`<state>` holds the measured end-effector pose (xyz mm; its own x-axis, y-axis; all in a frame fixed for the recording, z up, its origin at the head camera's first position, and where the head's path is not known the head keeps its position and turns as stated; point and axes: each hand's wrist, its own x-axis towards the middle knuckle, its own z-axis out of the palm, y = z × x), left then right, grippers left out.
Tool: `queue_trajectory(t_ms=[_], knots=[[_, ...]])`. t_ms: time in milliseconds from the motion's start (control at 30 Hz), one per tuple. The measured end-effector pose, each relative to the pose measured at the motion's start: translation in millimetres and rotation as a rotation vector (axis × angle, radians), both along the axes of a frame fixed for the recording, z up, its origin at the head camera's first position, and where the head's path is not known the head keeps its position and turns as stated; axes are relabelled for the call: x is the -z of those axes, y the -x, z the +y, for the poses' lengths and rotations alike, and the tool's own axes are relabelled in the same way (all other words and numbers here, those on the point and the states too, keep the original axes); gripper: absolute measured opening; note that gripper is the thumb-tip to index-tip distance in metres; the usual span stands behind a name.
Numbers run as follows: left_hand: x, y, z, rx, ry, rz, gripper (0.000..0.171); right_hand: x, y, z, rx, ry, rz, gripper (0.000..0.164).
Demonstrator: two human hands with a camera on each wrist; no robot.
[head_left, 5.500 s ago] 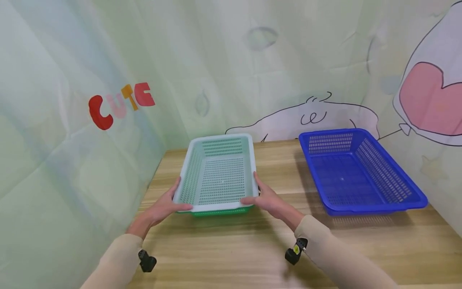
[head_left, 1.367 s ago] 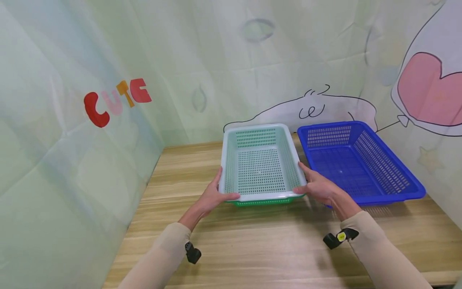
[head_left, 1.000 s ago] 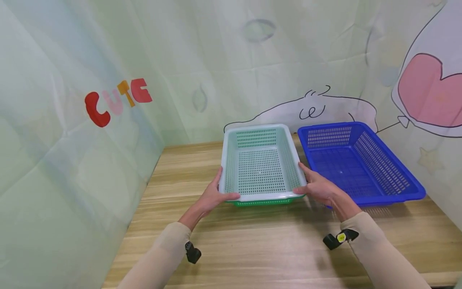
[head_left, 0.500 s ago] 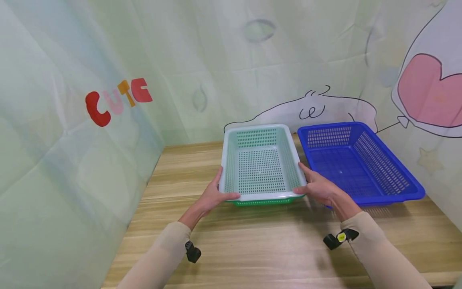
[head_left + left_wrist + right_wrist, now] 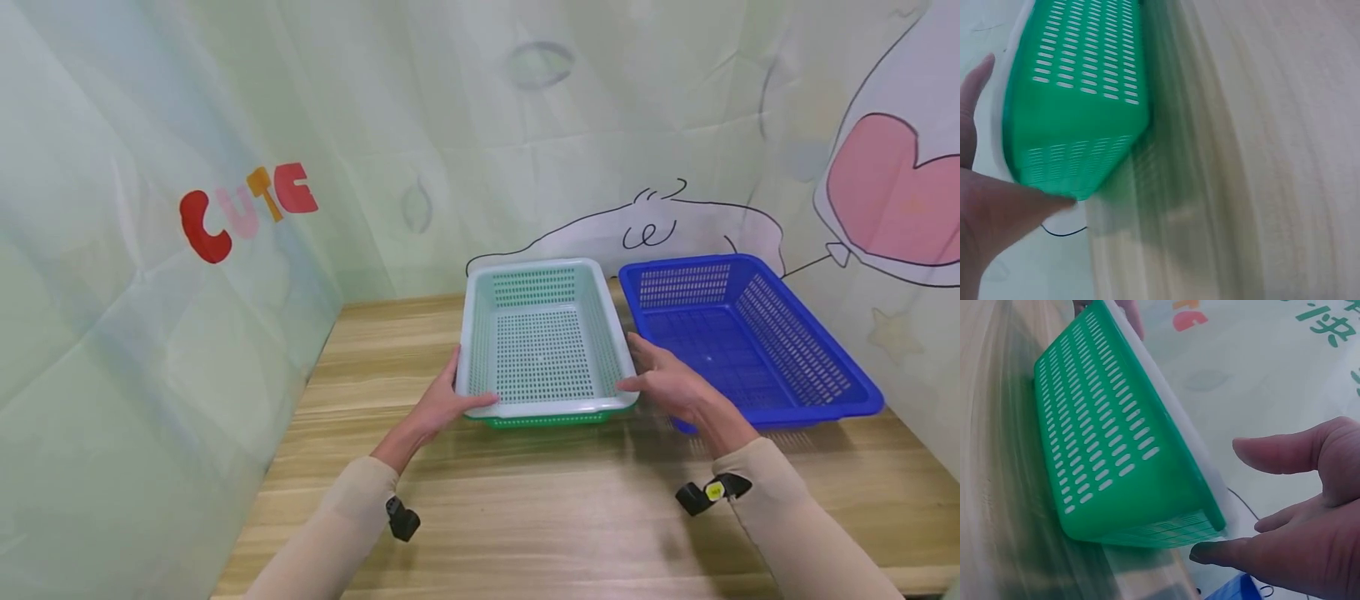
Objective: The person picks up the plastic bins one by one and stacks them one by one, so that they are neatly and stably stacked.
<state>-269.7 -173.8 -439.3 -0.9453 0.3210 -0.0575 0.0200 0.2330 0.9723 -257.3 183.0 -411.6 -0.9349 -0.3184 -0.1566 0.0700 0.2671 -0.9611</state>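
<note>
A white plastic basket (image 5: pixel 540 354) sits nested in a green basket (image 5: pixel 547 421), whose slotted outer wall shows in both wrist views. The pair stands on the wooden table, just left of a blue basket (image 5: pixel 708 358). At the near left corner, my left hand (image 5: pixel 435 412) has its thumb raised over the white rim and its straight fingers along the outer side. My right hand (image 5: pixel 671 387) is by the near right corner, between the nested pair and the blue basket. In the right wrist view its thumb (image 5: pixel 1279 453) is well off the rim and its fingers are extended.
The blue basket stands close against the patterned curtain (image 5: pixel 420 150) behind the table (image 5: pixel 525 517). Another curtain side with coloured letters borders the table on the left. A black camera is strapped to each wrist.
Since the earliest frame, the nested white and green baskets have moved right, up beside the blue one. In the last half second both thumbs have lifted and my right hand has drawn slightly away.
</note>
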Motion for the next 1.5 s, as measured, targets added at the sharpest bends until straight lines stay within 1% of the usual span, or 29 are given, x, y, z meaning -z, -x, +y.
queue_trajectory(t_ms=[33,67,100,200,267,433,567,733,933,1200,1333,1500], knots=[[-1.8,0.6,0,0.001,-0.001,0.006,0.108,-1.2,0.1,0,-0.003,-0.004,0.001,0.097],[-3.8,0.8,0,-0.014,0.008,0.008,0.108,-2.1,0.5,1,-0.004,-0.012,0.009,0.097],[-1.9,2.8,-1,-0.031,0.022,0.017,0.108,-3.1,1.0,2,-0.010,-0.018,0.018,0.097],[-9.3,2.3,0,-0.084,0.062,0.014,0.113,-7.5,0.3,4,-0.002,-0.046,0.023,0.097],[-14.0,1.9,2,-0.100,0.072,0.018,0.116,-11.0,-0.7,6,0.005,-0.060,0.025,0.097],[-22.3,2.8,9,-0.052,0.022,0.069,0.105,-18.3,-1.9,12,0.017,-0.057,0.030,0.098],[-27.1,2.8,17,-0.071,-0.008,0.092,0.106,-21.9,-3.2,21,0.019,-0.094,0.037,0.098],[-31.9,1.6,33,-0.089,0.006,0.105,0.113,-24.2,-7.6,36,0.022,-0.164,0.038,0.095],[-34.3,-2.5,55,-0.045,0.038,0.114,0.117,-23.7,-12.8,63,0.033,-0.185,0.046,0.095],[-35.8,-7.5,79,0.004,0.024,0.099,0.117,-16.2,-19.7,101,0.037,-0.199,0.075,0.095],[-35.8,-9.8,98,0.037,0.002,0.079,0.118,-15.5,-22.1,115,0.055,-0.241,0.085,0.096],[-34.9,-14.4,125,0.076,-0.062,0.050,0.119,-16.5,-25.7,130,0.077,-0.301,0.112,0.096]])
